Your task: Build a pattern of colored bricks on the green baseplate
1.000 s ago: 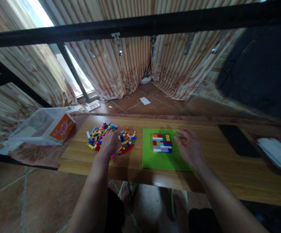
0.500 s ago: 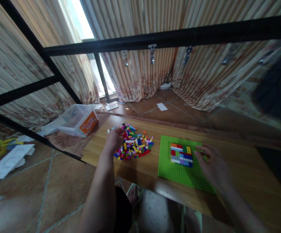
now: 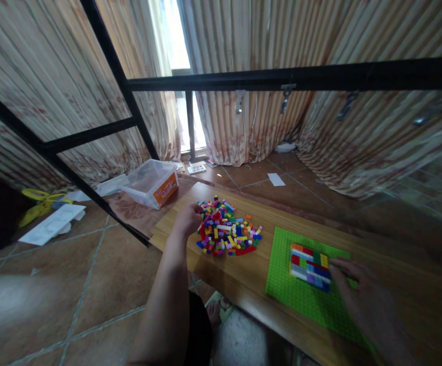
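Observation:
My left hand [image 3: 187, 220] is at the left edge of a pile of loose toy bricks [image 3: 230, 239] in many colours. Its fingers are bent together at the bricks, and what is between the fingertips is too small to make out. To the right lies a green baseplate [image 3: 282, 300] with a flat, multicoloured block of bricks [image 3: 309, 267] built on it. Beside the right edge of that block is my right hand [image 3: 365, 292], slightly blurred. Its thumb and forefinger are apart and nothing shows in them; whether they touch the block I cannot tell.
Bricks and baseplate lie on a long wooden board [image 3: 221, 277]. Past its left end stands a clear plastic box [image 3: 144, 185] with an orange label. A black metal frame [image 3: 243, 84] with hanging clips crosses ahead, before striped curtains [image 3: 251, 127]. Papers [image 3: 53, 223] lie on the tiled floor.
The view has turned left, so the scene sits further right. My left hand has shifted to the pile's left edge from over its upper left part. My right hand stays beside the brick block.

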A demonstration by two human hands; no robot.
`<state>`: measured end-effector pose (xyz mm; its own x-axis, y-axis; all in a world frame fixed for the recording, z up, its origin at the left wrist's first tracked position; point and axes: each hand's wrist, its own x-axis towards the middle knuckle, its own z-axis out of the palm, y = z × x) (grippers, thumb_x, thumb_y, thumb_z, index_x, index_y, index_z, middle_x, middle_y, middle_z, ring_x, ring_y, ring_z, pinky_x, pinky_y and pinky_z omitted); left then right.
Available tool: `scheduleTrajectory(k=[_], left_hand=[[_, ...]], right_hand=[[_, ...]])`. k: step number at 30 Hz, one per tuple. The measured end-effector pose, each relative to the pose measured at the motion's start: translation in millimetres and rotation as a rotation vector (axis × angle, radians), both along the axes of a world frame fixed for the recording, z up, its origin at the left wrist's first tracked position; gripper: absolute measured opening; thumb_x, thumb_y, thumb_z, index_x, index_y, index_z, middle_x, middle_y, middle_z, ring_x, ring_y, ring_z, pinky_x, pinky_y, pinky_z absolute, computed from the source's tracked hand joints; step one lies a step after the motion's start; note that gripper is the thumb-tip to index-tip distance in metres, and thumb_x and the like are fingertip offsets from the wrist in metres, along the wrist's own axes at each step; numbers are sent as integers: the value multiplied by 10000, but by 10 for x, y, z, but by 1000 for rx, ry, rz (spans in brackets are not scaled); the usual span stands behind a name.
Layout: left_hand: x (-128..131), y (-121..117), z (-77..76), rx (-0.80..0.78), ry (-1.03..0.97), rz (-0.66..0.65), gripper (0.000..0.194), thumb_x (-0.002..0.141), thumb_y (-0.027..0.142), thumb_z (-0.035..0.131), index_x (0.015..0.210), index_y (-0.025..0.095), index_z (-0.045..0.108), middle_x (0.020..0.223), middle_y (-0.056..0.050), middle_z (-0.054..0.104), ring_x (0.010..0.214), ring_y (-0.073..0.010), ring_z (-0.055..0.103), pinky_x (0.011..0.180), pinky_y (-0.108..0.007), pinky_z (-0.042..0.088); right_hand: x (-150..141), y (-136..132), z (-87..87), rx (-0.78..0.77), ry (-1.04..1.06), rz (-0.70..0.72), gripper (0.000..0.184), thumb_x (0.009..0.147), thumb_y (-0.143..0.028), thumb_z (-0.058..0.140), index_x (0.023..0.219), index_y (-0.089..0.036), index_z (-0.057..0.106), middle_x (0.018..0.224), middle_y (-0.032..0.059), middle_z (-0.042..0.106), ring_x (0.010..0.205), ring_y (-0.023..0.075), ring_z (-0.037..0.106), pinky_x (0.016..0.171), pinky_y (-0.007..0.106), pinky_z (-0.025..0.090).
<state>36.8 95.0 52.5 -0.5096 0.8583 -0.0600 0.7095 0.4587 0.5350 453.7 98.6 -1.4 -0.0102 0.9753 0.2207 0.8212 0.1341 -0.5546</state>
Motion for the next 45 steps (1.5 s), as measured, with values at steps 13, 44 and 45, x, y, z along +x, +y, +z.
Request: scheduleTrajectory(k=[13,44,45], left_hand=[[83,-91,3,-97,64,-61,388,694,191,665,1078,186,717,987,-80,708,854,-191,633,748,-260,458],[235,2,-30,-53,74,-199,336,678,113,623,974,206,754,984,-83,711,932,-218,628,822,-287,476],[252,-3,-21,-62,75,-224,311,679,126,632,952,207,757,965,-78,712,922,-218,630,816,-288,481]], right_hand=[[20,26,-112,31,-43,60,450,804,-589,422,943,-230,655,1066,96,688,944,286,655,807,413,518],[-14,3,-74,-14,-110,71,445,822,-585,402,921,-231,651,1040,96,693,888,292,666,800,443,517],[-19,1,-69,2,-111,78,440,823,-581,402,919,-230,649,1032,97,694,878,288,667,797,439,518]])
